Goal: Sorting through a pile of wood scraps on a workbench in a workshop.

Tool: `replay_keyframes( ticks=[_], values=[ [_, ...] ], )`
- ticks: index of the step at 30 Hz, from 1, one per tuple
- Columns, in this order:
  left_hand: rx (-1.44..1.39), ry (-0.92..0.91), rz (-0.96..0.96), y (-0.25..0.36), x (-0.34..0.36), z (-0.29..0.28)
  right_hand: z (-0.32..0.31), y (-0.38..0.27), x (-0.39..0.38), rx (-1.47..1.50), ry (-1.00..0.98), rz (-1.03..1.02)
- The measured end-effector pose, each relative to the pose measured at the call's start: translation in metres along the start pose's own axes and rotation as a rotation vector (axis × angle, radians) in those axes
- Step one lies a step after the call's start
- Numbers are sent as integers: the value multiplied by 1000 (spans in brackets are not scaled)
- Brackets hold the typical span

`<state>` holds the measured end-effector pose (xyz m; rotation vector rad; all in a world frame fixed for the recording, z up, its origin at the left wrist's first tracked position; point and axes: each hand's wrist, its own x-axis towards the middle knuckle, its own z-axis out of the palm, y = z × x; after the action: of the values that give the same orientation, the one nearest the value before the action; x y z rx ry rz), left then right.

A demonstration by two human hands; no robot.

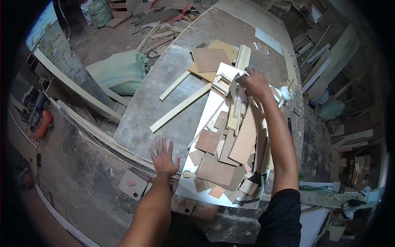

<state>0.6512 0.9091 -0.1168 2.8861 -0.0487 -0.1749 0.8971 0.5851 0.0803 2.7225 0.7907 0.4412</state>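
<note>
**Worktable (pixel 144 113) with a white panel (pixel 186 192) largely buried**

Wood scraps (pixel 245 142) overlap across the panel, hiding the lower pieces; the right forearm covers part of their edge. The left hand (pixel 165 159) lies at the table's near edge, fingers spread, holding nothing. The right hand (pixel 256 84) curls at the heap's far end beside a dark piece (pixel 242 77); whether its half-hidden fingers grip it, I cannot tell.

From my feed I saw a woodworking workshop: scuffed bench (pixel 142 113), piled wood offcuts (pixel 216 171), scraps (pixel 163 35) far left, boards (pixel 339 55) right.
</note>
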Motion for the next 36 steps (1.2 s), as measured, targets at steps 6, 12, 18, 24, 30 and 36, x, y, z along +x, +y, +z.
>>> replay_keyframes(
  ticks=[6,12,18,24,30,36],
  values=[
    [3,-56,-30,-6,-1,-4,-24,-71,2,50,-617,332],
    [0,21,9,-3,1,4,-16,-70,-13,97,-674,468],
    [-13,-13,2,-3,0,4,-26,-54,-24,-113,-423,570],
    [6,-2,-3,-10,-1,3,-36,-116,-38,214,-319,-81],
    [-55,58,33,-8,-1,8,-37,-116,-47,327,-765,-105],
    [11,8,10,-7,-1,5,-42,-91,-53,440,-826,-100]
  ],
)
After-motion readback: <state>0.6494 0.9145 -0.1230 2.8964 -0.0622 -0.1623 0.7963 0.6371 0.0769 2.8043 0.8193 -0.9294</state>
